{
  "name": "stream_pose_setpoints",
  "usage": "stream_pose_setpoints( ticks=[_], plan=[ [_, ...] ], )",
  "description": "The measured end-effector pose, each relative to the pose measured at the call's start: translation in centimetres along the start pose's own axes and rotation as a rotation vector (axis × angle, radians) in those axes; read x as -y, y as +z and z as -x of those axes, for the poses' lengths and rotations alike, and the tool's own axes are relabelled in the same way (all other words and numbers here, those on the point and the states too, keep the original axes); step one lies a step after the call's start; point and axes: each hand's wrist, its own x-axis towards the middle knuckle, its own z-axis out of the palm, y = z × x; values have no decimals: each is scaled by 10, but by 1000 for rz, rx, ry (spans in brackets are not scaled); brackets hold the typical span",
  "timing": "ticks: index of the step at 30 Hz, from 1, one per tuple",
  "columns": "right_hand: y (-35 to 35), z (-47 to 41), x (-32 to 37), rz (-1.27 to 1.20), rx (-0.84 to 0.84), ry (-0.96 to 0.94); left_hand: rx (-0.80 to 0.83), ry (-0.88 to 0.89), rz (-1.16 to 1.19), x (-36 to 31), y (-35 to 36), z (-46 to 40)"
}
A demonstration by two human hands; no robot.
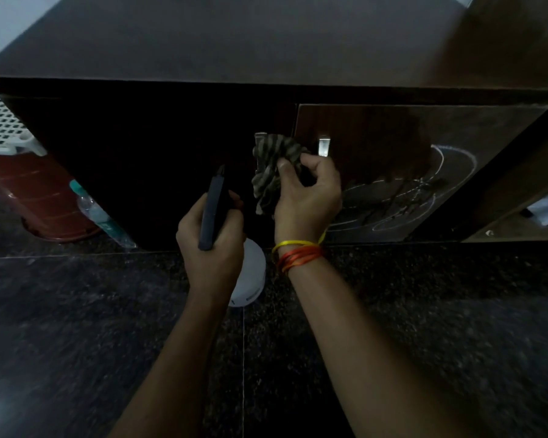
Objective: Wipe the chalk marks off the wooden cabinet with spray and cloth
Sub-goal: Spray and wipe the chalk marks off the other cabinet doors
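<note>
Just above and ahead of the right hand (304, 197), a crumpled striped grey-green cloth (274, 167) is pinched between thumb and curled fingers, bunched up and held off the surface, beside the metal door handle (324, 146). Around the right wrist, yellow and orange thread bands (298, 254) are worn. To the left of that hand and a little lower, the left hand (211, 245) is clamped round the dark trigger head (214, 210) of a white plastic spray bottle (249, 276), the bottle body hanging below the fist and the nozzle aimed toward the dark wooden cabinet (266, 52). To the right of the cloth hand, white looping chalk marks (424, 191) are seen on the brown cabinet door (393, 140), with dark wet streaks run through them; whether the streaks are spray liquid is only judged, not certain. Chalk is mostly still there, so the task is judged early to mid: spraying looks done on that patch, wiping not yet begun.

Next move is judged to call for the cloth to be carried rightward and down from the handle onto the wet chalk and pressed flat with firm strokes; a fuller wad under the fingers would be needed. The bottle can be kept aside in the left hand. Far left of the left hand, a reddish-brown plastic tub (45, 200) and a white perforated basket (4, 124) are noted on the dark speckled floor (424, 311).
</note>
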Motion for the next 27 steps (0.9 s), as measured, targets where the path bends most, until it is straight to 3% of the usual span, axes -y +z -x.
stream_pose_setpoints(
  ticks=[5, 13, 18, 27],
  plan=[
    [-6, 14, -62, 156, 90, 24, -12, -26, 21, 4, -2, 0],
    [-3, 25, -140, 256, 250, 390, 22, -64, 49, 16, 2, 3],
    [-7, 21, -152, 192, 287, 618, 18, -82, 34, 20, 3, 3],
    [-2, 16, -117, -31, 37, 454, 10, -81, 38, 13, 9, -3]
  ],
)
